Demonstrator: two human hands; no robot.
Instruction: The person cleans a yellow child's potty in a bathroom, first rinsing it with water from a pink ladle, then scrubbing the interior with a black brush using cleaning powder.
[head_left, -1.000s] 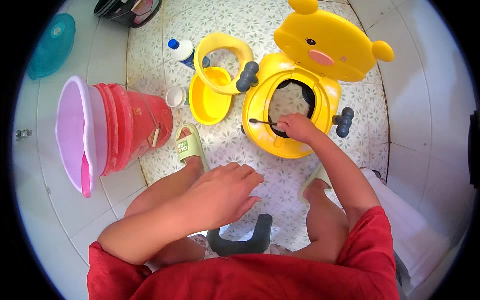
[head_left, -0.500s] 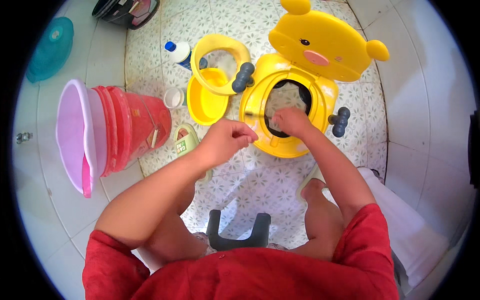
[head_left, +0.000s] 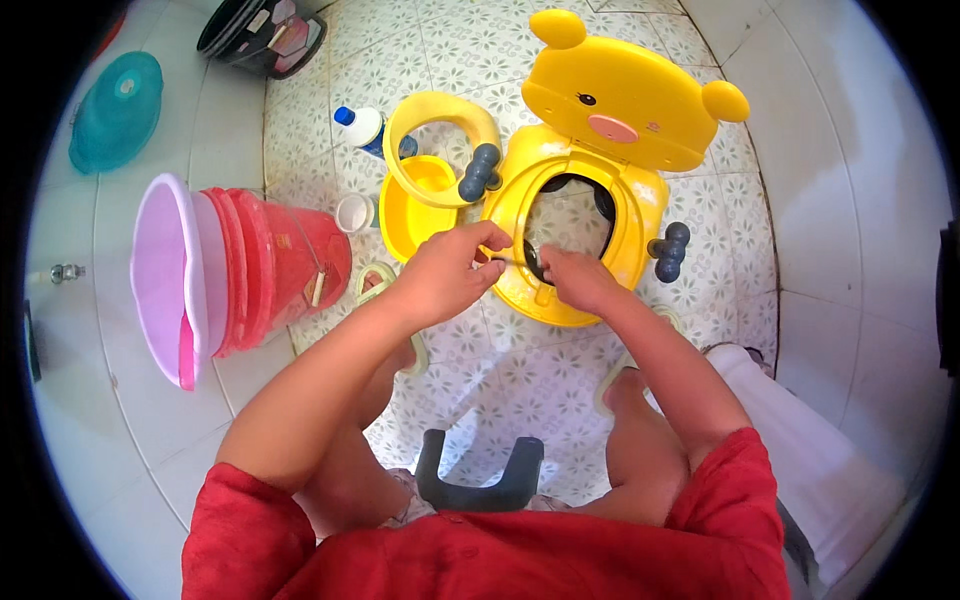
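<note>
A yellow potty chair (head_left: 640, 240) with an open seat ring stands in front of me, its pig-faced lid (head_left: 620, 105) raised. My right hand (head_left: 578, 280) is closed over the front of its rim, round a thin dark stick-like thing (head_left: 514, 262) whose kind is too small to make out. Just left of it, my left hand (head_left: 455, 270) has its thumb and index finger apart at the stick's end; whether they touch it I cannot tell. A yellow ring-shaped seat (head_left: 440, 102) with a dark knobbed handle leans on a yellow basin (head_left: 402, 225) beyond my left hand.
A blue-capped white bottle (head_left: 362, 127) and a small white cup (head_left: 354, 213) stand beside the basin. Red buckets (head_left: 300, 265) with a lilac basin (head_left: 155, 250) lie at left. Another dark knobbed handle (head_left: 671, 252) lies right of the potty. A black bucket (head_left: 265, 40) is far left.
My left thumb and index finger have parted. My right hand has moved down and slightly left, nearer the left hand. The whole view has shifted slightly.
</note>
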